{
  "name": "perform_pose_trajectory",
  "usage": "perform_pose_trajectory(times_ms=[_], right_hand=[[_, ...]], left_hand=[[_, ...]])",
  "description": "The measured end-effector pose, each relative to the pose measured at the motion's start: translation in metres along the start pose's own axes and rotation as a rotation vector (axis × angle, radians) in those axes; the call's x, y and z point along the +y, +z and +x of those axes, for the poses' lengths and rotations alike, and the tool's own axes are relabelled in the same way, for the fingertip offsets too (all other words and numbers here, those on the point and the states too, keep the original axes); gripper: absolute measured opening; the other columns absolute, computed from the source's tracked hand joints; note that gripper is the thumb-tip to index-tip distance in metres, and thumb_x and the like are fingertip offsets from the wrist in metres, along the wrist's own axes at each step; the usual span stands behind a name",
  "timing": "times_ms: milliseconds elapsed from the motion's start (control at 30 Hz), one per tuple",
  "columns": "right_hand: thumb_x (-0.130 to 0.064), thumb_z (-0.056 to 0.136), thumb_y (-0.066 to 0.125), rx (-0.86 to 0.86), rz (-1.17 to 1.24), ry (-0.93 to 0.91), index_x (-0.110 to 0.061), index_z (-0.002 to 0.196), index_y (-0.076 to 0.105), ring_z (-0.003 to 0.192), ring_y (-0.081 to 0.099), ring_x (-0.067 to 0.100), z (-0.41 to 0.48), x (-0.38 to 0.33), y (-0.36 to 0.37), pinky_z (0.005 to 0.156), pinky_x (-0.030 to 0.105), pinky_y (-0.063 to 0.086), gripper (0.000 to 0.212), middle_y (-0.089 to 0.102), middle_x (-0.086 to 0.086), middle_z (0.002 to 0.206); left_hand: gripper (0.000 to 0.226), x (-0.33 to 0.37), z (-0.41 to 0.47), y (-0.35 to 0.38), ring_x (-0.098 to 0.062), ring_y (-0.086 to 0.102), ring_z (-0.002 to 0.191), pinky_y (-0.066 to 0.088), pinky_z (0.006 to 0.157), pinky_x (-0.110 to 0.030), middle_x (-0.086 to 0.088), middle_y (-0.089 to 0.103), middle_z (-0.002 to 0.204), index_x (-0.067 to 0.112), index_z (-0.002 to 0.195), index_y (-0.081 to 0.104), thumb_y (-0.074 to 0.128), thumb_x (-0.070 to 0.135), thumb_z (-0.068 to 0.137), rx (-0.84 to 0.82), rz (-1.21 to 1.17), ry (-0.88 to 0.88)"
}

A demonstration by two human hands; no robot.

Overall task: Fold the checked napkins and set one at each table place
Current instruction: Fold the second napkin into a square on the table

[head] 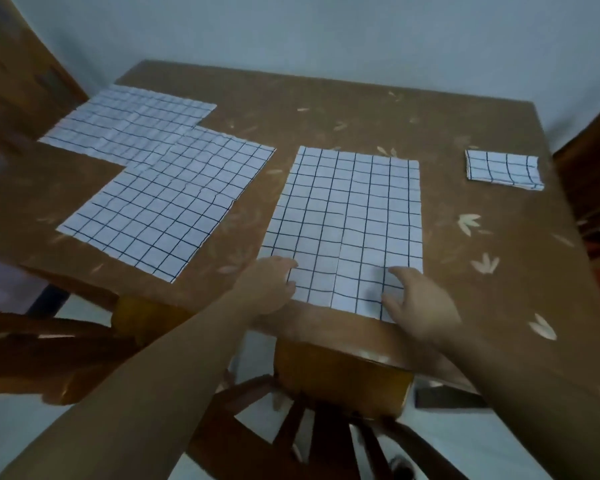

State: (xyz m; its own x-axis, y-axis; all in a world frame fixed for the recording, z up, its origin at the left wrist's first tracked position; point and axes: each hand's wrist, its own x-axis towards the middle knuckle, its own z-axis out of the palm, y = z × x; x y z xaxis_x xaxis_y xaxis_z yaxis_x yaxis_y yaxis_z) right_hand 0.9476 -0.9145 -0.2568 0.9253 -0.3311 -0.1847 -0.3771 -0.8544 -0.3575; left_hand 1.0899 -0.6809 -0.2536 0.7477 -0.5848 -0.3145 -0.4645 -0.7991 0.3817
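A white napkin with a dark check (347,223) lies spread flat in front of me on the brown table (326,109). My left hand (267,289) rests at its near left corner, fingers on the cloth edge. At its near right corner sits my right hand (420,303), fingers loosely bent over the cloth. Whether either hand pinches the cloth is not visible. Two more flat checked napkins lie to the left: one (167,206) near me, one (129,123) farther back, overlapping slightly. A small folded checked napkin (503,169) lies at the far right.
Wooden chairs stand around the table: one (326,410) just below my hands, one (32,348) at the near left, one (593,174) at the right edge. A pale wall runs behind the table. The tabletop has a pale leaf pattern.
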Motion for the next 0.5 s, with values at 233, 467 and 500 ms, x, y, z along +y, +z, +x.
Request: perform_pose_trajectory(times_ms=[233, 467, 500], right_hand=[[-0.063, 0.092, 0.039, -0.180, -0.163, -0.015, -0.023, 0.152, 0.022, 0.146, 0.020, 0.017, -0.011, -0.009, 0.036, 0.113, 0.041, 0.028, 0.074, 0.016, -0.002, 0.161], [-0.078, 0.081, 0.042, -0.259, -0.261, 0.034, -0.022, 0.154, 0.003, 0.150, -0.001, 0.018, -0.026, -0.016, 0.055, 0.118, 0.046, 0.009, 0.100, -0.006, -0.002, 0.163], [-0.079, 0.079, 0.044, -0.250, -0.263, 0.030, -0.022, 0.154, 0.004, 0.150, 0.000, 0.018, -0.027, -0.017, 0.055, 0.118, 0.046, 0.009, 0.103, -0.005, -0.002, 0.163]], left_hand=[[0.085, -0.034, 0.005, 0.025, -0.021, 0.001, 0.149, 0.009, 0.120, -0.048, -0.003, 0.002, 0.163, 0.019, 0.155, 0.011, 0.048, 0.060, 0.090, -0.219, 0.326, 0.167], [0.105, -0.041, 0.003, 0.032, -0.023, 0.009, 0.147, 0.022, 0.113, -0.046, -0.005, 0.008, 0.161, 0.017, 0.152, 0.014, 0.057, 0.073, 0.076, -0.198, 0.391, 0.197], [0.103, -0.040, 0.002, 0.033, -0.023, 0.015, 0.144, 0.026, 0.111, -0.045, -0.004, 0.015, 0.158, 0.017, 0.150, 0.019, 0.059, 0.073, 0.074, -0.174, 0.393, 0.206]])
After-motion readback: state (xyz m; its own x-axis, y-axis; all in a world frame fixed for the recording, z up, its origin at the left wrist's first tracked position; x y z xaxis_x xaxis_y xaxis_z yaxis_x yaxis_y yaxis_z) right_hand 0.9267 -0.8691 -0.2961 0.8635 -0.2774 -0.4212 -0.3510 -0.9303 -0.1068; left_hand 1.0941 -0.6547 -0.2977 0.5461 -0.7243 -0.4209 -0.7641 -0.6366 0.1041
